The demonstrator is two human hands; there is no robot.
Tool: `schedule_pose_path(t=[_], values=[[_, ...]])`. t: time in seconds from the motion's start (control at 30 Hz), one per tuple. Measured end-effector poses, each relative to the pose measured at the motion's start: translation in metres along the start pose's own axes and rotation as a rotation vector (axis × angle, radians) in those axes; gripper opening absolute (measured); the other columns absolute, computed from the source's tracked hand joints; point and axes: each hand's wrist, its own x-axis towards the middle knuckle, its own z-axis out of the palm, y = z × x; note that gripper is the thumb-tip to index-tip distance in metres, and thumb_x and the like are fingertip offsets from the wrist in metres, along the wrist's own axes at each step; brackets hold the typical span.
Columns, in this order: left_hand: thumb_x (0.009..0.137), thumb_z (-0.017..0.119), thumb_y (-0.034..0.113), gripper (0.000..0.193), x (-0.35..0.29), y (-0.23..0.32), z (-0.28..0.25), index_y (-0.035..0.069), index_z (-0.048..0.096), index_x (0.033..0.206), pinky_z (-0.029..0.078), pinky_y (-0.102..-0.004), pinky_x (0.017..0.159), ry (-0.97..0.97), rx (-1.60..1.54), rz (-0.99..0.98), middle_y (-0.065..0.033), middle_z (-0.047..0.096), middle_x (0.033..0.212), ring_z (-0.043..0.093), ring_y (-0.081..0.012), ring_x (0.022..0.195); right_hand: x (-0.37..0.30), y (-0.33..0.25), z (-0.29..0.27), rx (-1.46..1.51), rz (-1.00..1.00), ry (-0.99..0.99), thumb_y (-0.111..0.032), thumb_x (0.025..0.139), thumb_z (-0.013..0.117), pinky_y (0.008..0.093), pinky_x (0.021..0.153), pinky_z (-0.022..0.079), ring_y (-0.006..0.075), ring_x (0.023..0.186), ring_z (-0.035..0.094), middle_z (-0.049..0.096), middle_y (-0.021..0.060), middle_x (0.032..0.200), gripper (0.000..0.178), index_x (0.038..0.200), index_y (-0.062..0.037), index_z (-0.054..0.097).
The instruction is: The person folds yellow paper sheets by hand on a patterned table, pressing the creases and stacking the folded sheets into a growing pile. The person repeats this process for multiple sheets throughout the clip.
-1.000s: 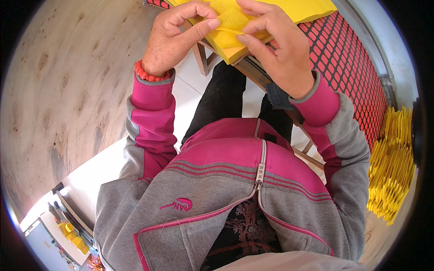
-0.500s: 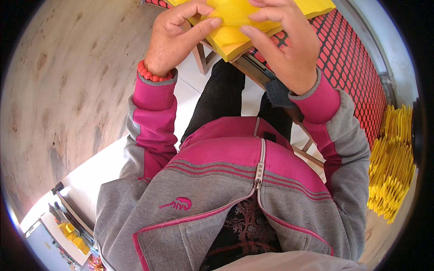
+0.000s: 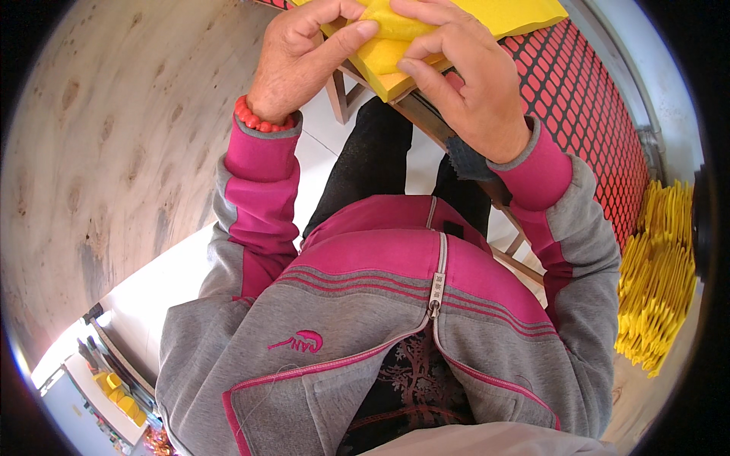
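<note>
A thin yellow sheet (image 3: 397,29), folded or bunched up, lies between my two hands at the top of the view. It looks like paper or thin cloth; which one I cannot tell. My left hand (image 3: 293,64) pinches its left side between thumb and fingers. On its right side, my right hand (image 3: 473,85) grips with bent fingers, the thumb low near the sheet's edge. Beneath both hands is a thick yellow stack (image 3: 525,14) of flat sheets with a pointed near corner. The upper fingertips are partly cut off by the frame.
A wooden stool or frame (image 3: 337,97) stands under the stack. To the right are a red panel with black mesh pattern (image 3: 585,99) and a tall pile of yellow folded pieces (image 3: 655,281). A pale wooden board (image 3: 114,152) fills the left side. Dark cloth (image 3: 469,158) hangs below my right wrist.
My right hand has moved slightly left and its fingers have closed in on the yellow sheet. That sheet is now more bunched; my left hand keeps its pinch.
</note>
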Motion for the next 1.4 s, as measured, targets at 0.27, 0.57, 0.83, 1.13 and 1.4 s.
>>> schedule_pose_path(t=[0.27, 0.57, 0.83, 1.13, 1.4], values=[[0.101, 0.064, 0.009, 0.01, 0.0, -0.003, -0.002, 0.004, 0.063, 0.092, 0.041, -0.0228, 0.069, -0.02, 0.032, 0.036, 0.0039, 0.057, 0.083, 0.049, -0.0055, 0.077, 0.001, -0.005, 0.0, 0.013, -0.089, 0.052, -0.007, 0.083, 0.076, 0.0495, 0.106, 0.048, 0.0424, 0.118, 0.063, 0.068, 0.0234, 0.12, 0.015, 0.092, -0.0013, 0.065], [0.102, 0.064, 0.009, 0.012, -0.001, -0.001, 0.0, 0.004, 0.062, 0.092, 0.041, -0.0226, 0.07, -0.022, 0.026, 0.032, 0.0032, 0.058, 0.084, 0.049, -0.0059, 0.078, -0.004, 0.0, 0.003, 0.153, 0.16, 0.02, -0.004, 0.088, 0.072, 0.0447, 0.101, 0.05, 0.0398, 0.113, 0.067, 0.069, 0.0259, 0.113, 0.011, 0.092, -0.0003, 0.063], [0.098, 0.065, 0.008, 0.007, 0.001, -0.001, -0.009, 0.003, 0.063, 0.094, 0.044, -0.0252, 0.077, -0.086, 0.056, 0.083, -0.0015, 0.061, 0.09, 0.055, -0.0106, 0.084, -0.004, 0.005, 0.012, 0.24, 0.197, 0.13, -0.008, 0.09, 0.073, 0.0365, 0.095, 0.052, 0.0344, 0.109, 0.069, 0.069, 0.0246, 0.112, 0.014, 0.094, 0.0009, 0.063], [0.085, 0.077, 0.0, 0.017, 0.001, -0.002, -0.004, 0.004, 0.066, 0.098, 0.047, -0.0287, 0.085, -0.065, 0.174, 0.168, -0.0034, 0.065, 0.096, 0.059, -0.0127, 0.09, -0.005, 0.003, 0.01, 0.217, 0.202, 0.109, -0.006, 0.087, 0.075, 0.0354, 0.092, 0.053, 0.0319, 0.107, 0.07, 0.07, 0.0225, 0.116, 0.015, 0.093, -0.0005, 0.063], [0.09, 0.076, 0.0, 0.024, -0.002, -0.017, -0.012, 0.002, 0.068, 0.112, 0.043, -0.0291, 0.103, -0.087, 0.146, 0.161, -0.0013, 0.068, 0.112, 0.06, -0.0115, 0.109, -0.003, 0.003, 0.015, 0.214, 0.174, 0.141, -0.004, 0.084, 0.076, 0.0361, 0.091, 0.054, 0.0321, 0.106, 0.07, 0.071, 0.0213, 0.114, 0.016, 0.093, -0.0007, 0.062]])
